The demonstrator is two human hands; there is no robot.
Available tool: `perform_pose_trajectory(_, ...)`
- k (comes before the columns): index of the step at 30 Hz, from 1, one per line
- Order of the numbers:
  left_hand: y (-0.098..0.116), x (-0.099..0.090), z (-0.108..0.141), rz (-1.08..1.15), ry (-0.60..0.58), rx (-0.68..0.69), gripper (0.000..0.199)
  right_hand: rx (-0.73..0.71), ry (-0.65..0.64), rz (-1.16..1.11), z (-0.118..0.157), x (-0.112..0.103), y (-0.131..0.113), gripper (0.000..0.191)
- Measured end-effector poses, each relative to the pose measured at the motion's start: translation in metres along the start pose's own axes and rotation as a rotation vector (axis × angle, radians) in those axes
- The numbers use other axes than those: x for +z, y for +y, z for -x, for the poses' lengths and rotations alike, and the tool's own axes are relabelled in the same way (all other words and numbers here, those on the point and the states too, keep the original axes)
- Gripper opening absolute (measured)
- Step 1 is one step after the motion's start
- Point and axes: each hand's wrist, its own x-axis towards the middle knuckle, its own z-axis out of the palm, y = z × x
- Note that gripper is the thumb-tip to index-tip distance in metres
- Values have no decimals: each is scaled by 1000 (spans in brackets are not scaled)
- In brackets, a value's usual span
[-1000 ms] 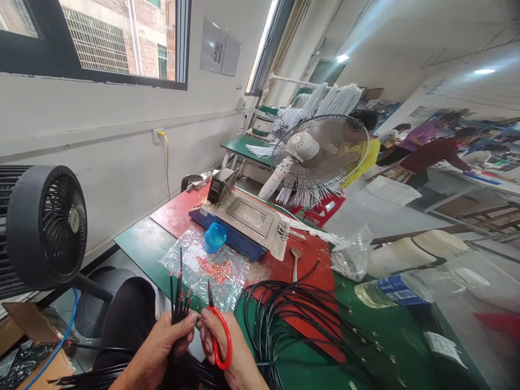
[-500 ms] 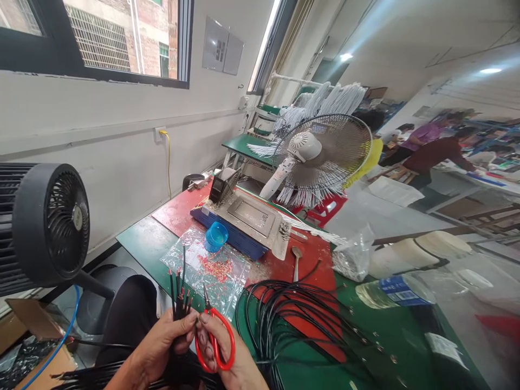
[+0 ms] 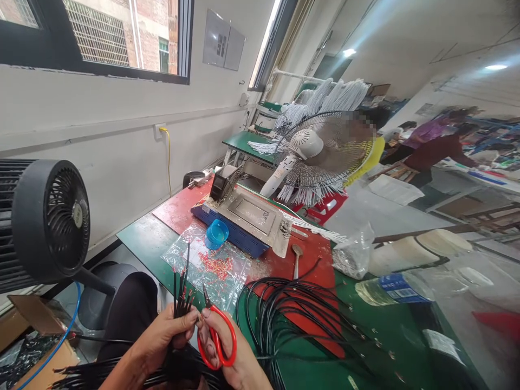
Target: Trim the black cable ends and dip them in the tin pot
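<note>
My left hand (image 3: 173, 327) is closed round a bunch of black cables (image 3: 182, 295), whose stripped red-tipped ends point up. Beside it, my right hand (image 3: 221, 336) holds red-handled scissors (image 3: 233, 341), blades pointing up and slightly left. The fingertips of both hands nearly meet at the bunch; what lies between them is too small to make out. More black cables (image 3: 270, 309) lie in a coil on the table to the right, and others lie across my lap. Beyond my hands, small red and yellow scraps (image 3: 217, 264) lie on a clear plastic bag (image 3: 235, 281).
A blue cup (image 3: 216, 234) stands before a blue-sided metal device (image 3: 255, 216). A spoon (image 3: 297, 260) rests on the red mat (image 3: 320, 254). A black fan (image 3: 52, 222) is at left, a grey fan (image 3: 306, 145) behind the table. A plastic bottle (image 3: 398, 290) lies right. People work at far right.
The view has shifted slightly. Both hands keep nearly the same place and hold. Behind the grey fan, a blurred head shape has come into view.
</note>
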Motion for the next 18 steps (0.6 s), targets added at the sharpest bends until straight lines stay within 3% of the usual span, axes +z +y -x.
perform_pose_trajectory(8, -3, 7, 0, 32, 33, 58, 39, 30, 27, -145, 2, 5, 5, 40)
perform_pose_trajectory(18, 0, 1, -2, -31, 61, 5, 36, 3, -69, 108, -3, -2, -3, 52)
